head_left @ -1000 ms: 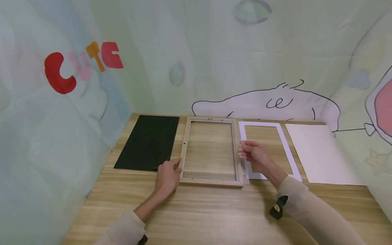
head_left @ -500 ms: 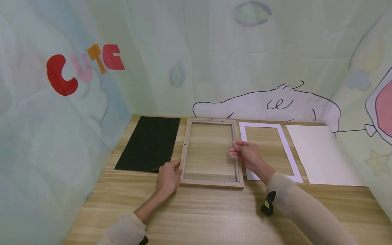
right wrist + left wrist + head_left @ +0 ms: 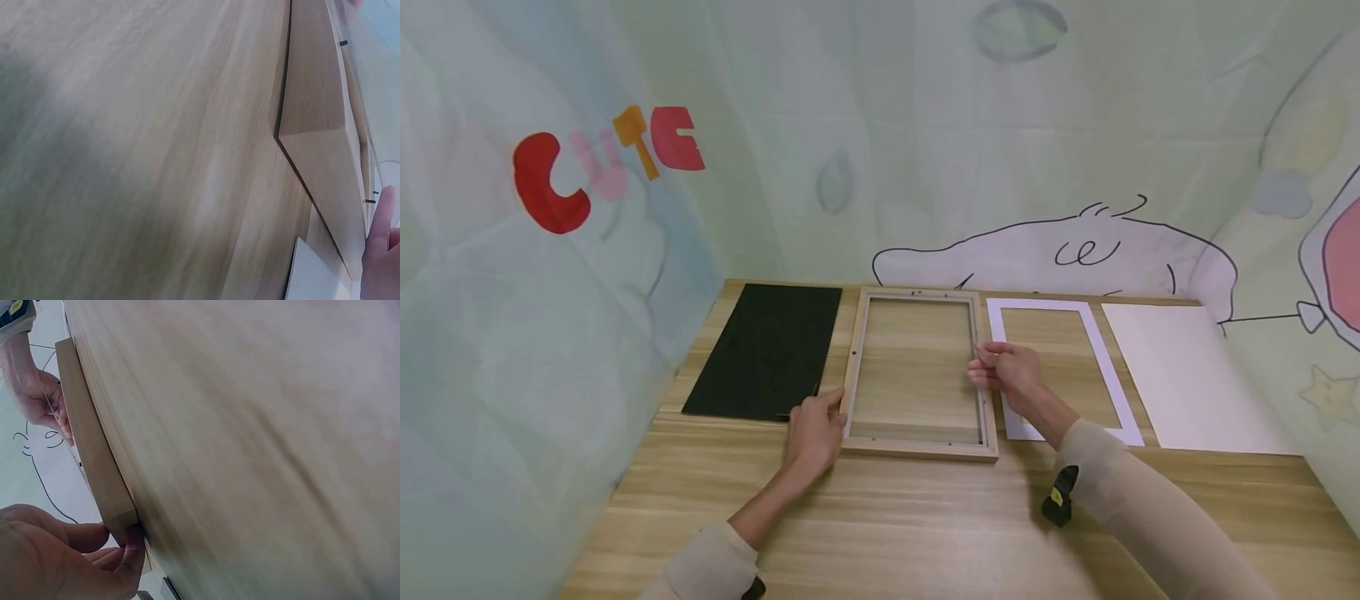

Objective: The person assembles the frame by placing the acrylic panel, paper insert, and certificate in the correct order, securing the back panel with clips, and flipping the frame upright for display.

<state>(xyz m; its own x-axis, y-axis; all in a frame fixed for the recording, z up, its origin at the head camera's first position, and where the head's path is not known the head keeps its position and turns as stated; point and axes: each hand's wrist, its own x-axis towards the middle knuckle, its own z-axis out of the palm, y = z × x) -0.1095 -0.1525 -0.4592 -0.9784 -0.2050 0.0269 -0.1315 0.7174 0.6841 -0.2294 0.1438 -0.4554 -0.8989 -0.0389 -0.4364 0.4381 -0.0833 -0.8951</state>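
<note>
A light wooden picture frame (image 3: pixel 917 451) lies flat on the table, its inside edge facing up. My left hand (image 3: pixel 812 433) grips its near left corner; the left wrist view shows thumb and finger at that corner. At the frame's right side, my right hand (image 3: pixel 1015 379) pinches the edge of a clear sheet (image 3: pixel 382 81), thumb against fingers. In both wrist views a thin edge of this sheet slants above the frame. From the head, the sheet is almost invisible over the opening.
A black backing board (image 3: pixel 767 350) lies left of the frame, close to my left hand. To the right are a white mat (image 3: pixel 1106 367) with a cut-out window and a plain white sheet (image 3: pixel 1198 375). Printed cloth walls (image 3: pixel 925 150) border the wooden table (image 3: pixel 910 533).
My right hand has shifted slightly left with the clear sheet, whose strip no longer sticks out past the frame's right side. The left hand keeps its place at the corner.
</note>
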